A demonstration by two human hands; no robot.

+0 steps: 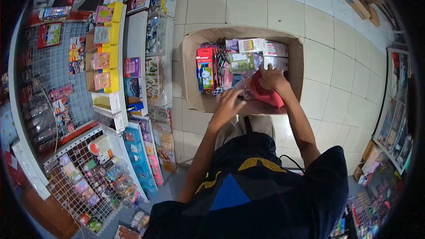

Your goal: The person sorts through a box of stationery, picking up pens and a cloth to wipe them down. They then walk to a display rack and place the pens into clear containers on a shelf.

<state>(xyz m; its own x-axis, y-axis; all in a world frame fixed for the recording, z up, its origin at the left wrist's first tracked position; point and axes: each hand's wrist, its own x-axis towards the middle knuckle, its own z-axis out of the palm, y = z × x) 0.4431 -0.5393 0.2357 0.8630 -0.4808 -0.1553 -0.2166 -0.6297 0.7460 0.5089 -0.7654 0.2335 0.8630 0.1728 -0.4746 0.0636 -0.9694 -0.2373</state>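
An open cardboard box (pixel 243 31) full of packaged goods stands on the floor in front of me. My right hand (pixel 271 79) is inside its right part, over a red item (pixel 261 89), fingers spread; whether it grips the item is hard to tell. My left hand (pixel 229 102) hovers at the box's near edge, fingers apart and holding nothing. In the box's left part lies a red pack (pixel 206 70) with a picture on it. Green packets (pixel 241 62) and white packs (pixel 251 45) lie near the middle and far side.
Shelves with hanging goods (pixel 159 31) line the left side. A wire rack (pixel 84 177) with small items is at lower left. More shelves (pixel 394 106) stand at the far right. Cardboard pieces (pixel 354 2) lie on the tiled floor (pixel 327 31) at the top right.
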